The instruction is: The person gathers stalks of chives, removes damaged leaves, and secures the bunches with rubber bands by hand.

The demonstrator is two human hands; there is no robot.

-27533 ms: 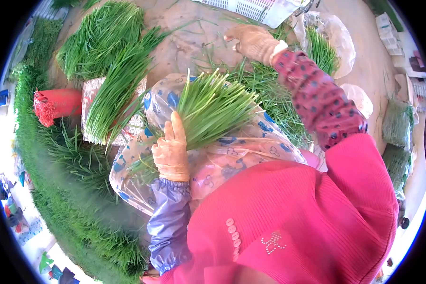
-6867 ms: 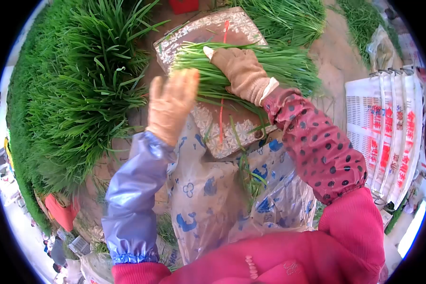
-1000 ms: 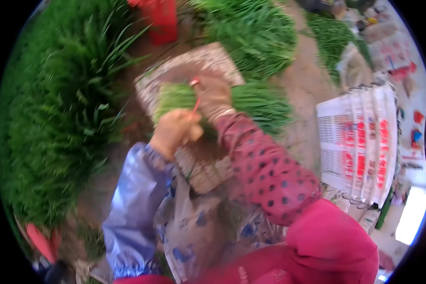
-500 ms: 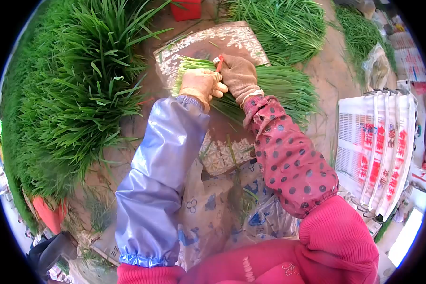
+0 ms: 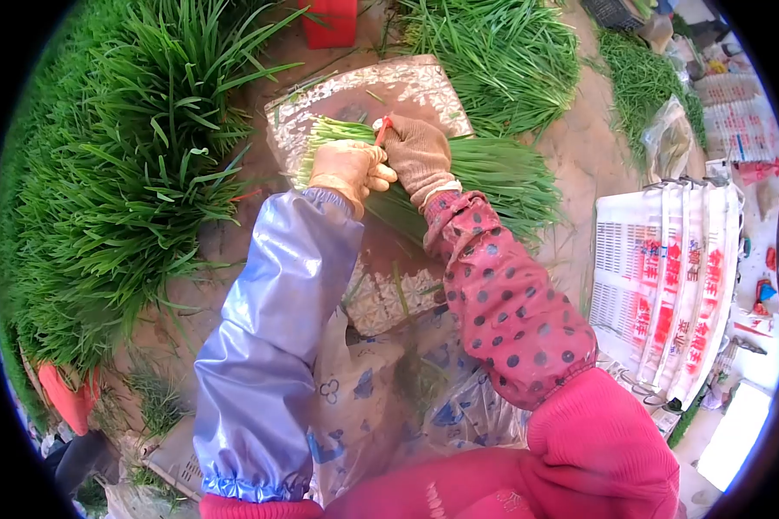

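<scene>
A bunch of garlic chives (image 5: 502, 173) lies across a patterned board (image 5: 411, 82), pale cut ends to the left and green leaves to the right. My left hand (image 5: 348, 169), in a pale tan glove, is closed over the bunch near its cut ends. Beside it, almost touching, my right hand (image 5: 417, 156) in a brown knitted glove is closed on a red tie (image 5: 383, 131) at the top of the bunch. The stretch of tie beneath the fingers is hidden.
Tall heaped chives (image 5: 121, 173) fill the left side. Another loose pile (image 5: 498, 60) lies beyond the board, near a red container (image 5: 330, 22). White crates with red print (image 5: 666, 285) stand at right. Plastic sheeting (image 5: 363, 406) covers the space before my body.
The whole view has shifted a little, so the scene sits slightly further left and lower. Both hands keep nearly the same grip on the bunch and the red tie.
</scene>
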